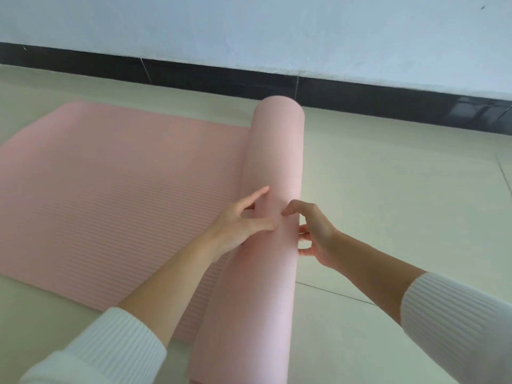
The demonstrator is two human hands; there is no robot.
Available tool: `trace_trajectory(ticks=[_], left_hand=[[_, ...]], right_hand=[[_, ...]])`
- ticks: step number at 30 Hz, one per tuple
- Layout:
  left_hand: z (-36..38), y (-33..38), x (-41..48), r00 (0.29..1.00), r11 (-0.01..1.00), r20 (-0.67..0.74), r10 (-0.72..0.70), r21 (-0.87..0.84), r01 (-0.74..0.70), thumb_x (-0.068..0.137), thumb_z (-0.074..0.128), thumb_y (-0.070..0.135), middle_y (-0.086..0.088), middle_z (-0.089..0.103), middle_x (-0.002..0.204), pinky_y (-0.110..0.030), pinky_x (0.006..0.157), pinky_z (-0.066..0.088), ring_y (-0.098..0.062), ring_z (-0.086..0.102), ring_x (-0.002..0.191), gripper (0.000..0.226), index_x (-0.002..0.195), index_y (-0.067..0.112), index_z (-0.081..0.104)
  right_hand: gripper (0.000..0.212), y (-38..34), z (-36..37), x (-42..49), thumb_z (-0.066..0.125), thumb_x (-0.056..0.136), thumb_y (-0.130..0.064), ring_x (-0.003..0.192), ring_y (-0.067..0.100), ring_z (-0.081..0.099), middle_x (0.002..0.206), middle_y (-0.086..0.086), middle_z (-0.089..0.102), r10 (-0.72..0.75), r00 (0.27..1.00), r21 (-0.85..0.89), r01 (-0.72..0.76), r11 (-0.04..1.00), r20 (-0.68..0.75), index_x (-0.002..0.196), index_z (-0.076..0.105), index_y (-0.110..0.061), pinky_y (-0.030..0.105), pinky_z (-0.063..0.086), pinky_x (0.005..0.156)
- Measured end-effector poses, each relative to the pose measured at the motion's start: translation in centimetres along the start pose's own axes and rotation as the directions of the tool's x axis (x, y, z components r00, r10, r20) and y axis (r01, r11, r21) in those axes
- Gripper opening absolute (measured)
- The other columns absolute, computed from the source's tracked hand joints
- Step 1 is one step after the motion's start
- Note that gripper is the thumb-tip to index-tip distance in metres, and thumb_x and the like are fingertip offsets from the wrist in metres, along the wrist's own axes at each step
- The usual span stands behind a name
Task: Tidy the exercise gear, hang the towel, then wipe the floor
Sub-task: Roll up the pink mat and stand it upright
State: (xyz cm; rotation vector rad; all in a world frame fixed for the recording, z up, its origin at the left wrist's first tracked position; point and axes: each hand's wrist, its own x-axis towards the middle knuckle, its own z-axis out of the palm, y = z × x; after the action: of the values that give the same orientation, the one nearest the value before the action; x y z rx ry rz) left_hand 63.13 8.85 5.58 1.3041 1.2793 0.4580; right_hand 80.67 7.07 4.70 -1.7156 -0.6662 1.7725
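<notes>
The floor [388, 189] was pale tile, running back to a white wall [277, 29] with a black skirting strip [194, 76] along its foot. A thin dark grout line crossed the tiles to the right of the person's arms.

On that floor lay a pink exercise mat [110, 195], partly rolled. Its flat part, ribbed with fine lines across the surface, stretched out to the left and lay against the tiles. The rolled part [273, 162] formed a thick smooth tube that ran from near the bottom edge of the view away toward the skirting, its far end stopping short of the black strip. The tube sat on the right-hand edge of the flat part, touching it.

The person wore white ribbed sleeves [454, 322] pushed up off the forearms. Both arms reached in from below to the middle of the tube. The left hand [238, 225] lay on the tube's left side, fingers spread fairly wide, the forefinger stretched up along the roll and the thumb pressed across its top. The right hand [315, 231] came at the tube from the right, fingers curled in narrow, the knuckles bent over the top and the fingertips touching the side. Neither hand closed round the roll; both rested on it.
</notes>
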Motion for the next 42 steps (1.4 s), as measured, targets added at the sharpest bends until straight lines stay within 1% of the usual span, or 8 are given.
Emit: trace_trajectory(ticks=[5,9,21,28,31,35,40,42], left_hand=[[6.6,1.2,0.3,0.998,0.998,0.052,0.033,-0.052,-0.03,0.066,0.078,0.041,0.018,0.054,0.127,-0.036,0.096,0.05,-0.006,0.061,0.109,0.071,0.121,0.068,0.042],[12.9,1.8,0.6,0.99,0.988,0.117,0.08,-0.144,-0.063,0.071,0.079,0.034,0.02,0.055,0.123,-0.038,0.092,0.053,-0.005,0.063,0.106,0.074,0.128,0.062,0.041],[25.9,4.2,1.9,0.963,0.988,0.219,0.154,-0.043,-0.148,0.055,0.081,0.056,0.011,0.046,0.132,-0.044,0.091,0.053,-0.017,0.057,0.115,0.085,0.127,0.065,0.035],[21.1,1.6,2.5,0.982,0.993,0.158,0.104,0.031,-0.11,0.058,0.077,0.038,0.005,0.052,0.117,-0.028,0.078,0.053,-0.008,0.065,0.083,0.074,0.12,0.055,0.04],[18.5,0.0,2.3,0.986,0.999,0.162,0.046,-0.022,-0.043,0.053,0.076,0.033,0.004,0.059,0.115,-0.034,0.089,0.053,-0.009,0.066,0.094,0.073,0.116,0.055,0.046],[15.7,-1.4,1.9,0.986,0.998,0.16,-0.041,-0.034,0.047,0.056,0.074,0.023,0.001,0.061,0.117,-0.035,0.091,0.053,-0.008,0.065,0.099,0.069,0.115,0.054,0.053],[13.5,-1.0,0.4,0.994,0.998,-0.1,0.054,0.043,-0.05,0.07,0.074,0.023,0.006,0.057,0.117,-0.022,0.08,0.047,-0.007,0.06,0.094,0.058,0.123,0.032,0.053],[12.6,-0.9,-1.4,0.994,0.994,-0.056,0.097,0.06,-0.094,0.077,0.073,0.032,0.012,0.058,0.117,-0.019,0.082,0.045,-0.001,0.06,0.096,0.05,0.123,0.032,0.052]], right_hand=[[0.063,1.0,-6.8,-2.7,0.064,0.056,-0.038,0.09,0.027,0.062,0.113,0.01,0.065,-0.018,0.998,-0.08,0.013,0.997,-0.058,0.117,0.057,-0.024,0.048,0.052,0.089],[0.037,1.8,-12.9,-5.4,0.061,0.07,-0.034,0.091,0.026,0.06,0.108,0.005,0.065,-0.052,0.994,-0.161,0.035,0.986,-0.1,0.106,0.059,-0.026,0.051,0.049,0.094],[0.055,4.8,-25.4,-10.1,0.066,0.061,-0.039,0.101,0.027,0.061,0.113,0.008,0.062,-0.032,0.966,-0.185,-0.017,0.983,-0.257,0.113,0.056,-0.025,0.045,0.052,0.088],[0.041,4.7,-23.8,-8.6,0.067,0.078,-0.049,0.076,0.02,0.057,0.09,0.003,0.06,-0.166,0.956,-0.351,0.074,0.933,-0.242,0.111,0.051,-0.031,0.031,0.048,0.065],[0.021,4.7,-22.2,-7.8,0.063,0.083,-0.047,0.077,0.018,0.056,0.082,0.001,0.059,-0.405,0.887,-0.555,0.226,0.8,-0.222,0.099,0.06,-0.035,0.03,0.044,0.067],[0.015,3.9,-19.6,-6.9,0.061,0.085,-0.044,0.109,0.014,0.044,0.111,-0.006,0.052,-0.556,0.81,-0.651,0.322,0.688,-0.187,0.096,0.068,-0.037,0.029,0.034,0.085],[0.02,1.8,-13.7,-5.2,0.053,0.088,-0.037,0.093,0.017,0.055,0.101,-0.002,0.058,-0.617,0.752,-0.695,0.317,0.646,-0.23,0.09,0.069,-0.025,0.028,0.041,0.067],[0.024,0.7,-10.8,-4.9,0.049,0.088,-0.029,0.081,0.021,0.057,0.091,0.004,0.064,-0.61,0.74,-0.666,0.305,0.681,-0.285,0.089,0.068,-0.014,0.026,0.04,0.058]])
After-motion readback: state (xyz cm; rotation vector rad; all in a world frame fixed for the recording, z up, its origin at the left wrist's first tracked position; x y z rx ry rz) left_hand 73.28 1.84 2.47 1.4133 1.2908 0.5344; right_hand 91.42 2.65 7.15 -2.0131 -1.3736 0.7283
